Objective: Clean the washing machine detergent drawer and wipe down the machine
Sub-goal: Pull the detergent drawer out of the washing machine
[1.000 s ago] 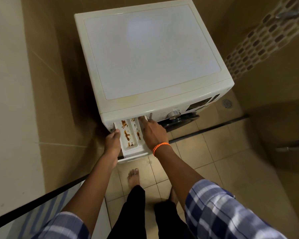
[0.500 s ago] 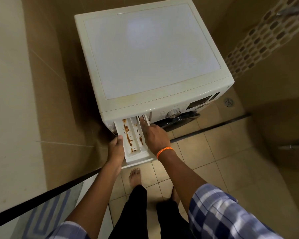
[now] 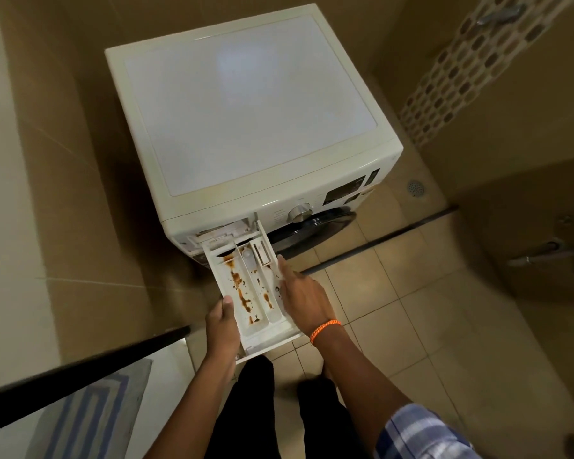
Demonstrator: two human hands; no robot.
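The left hand (image 3: pixel 222 326) gripped the left front edge of the drawer (image 3: pixel 249 286), thumb over its rim. The right hand (image 3: pixel 304 298) lay along the drawer's right side with the forefinger stretched toward the back compartments; whether the other fingers curled round the edge could not be told. An orange band (image 3: pixel 324 328) circled that wrist. The drawer stuck far out of its slot at the washer's (image 3: pixel 246 104) lower-left front corner, in the middle of the frame, tilted toward the person. Brown stains (image 3: pixel 241 289) ran down its long left compartment and dotted the narrower one beside it. A silver dial (image 3: pixel 299 213) sat right of the slot, above the dark door (image 3: pixel 312 226). A floor drain (image 3: pixel 415 187) showed at right.
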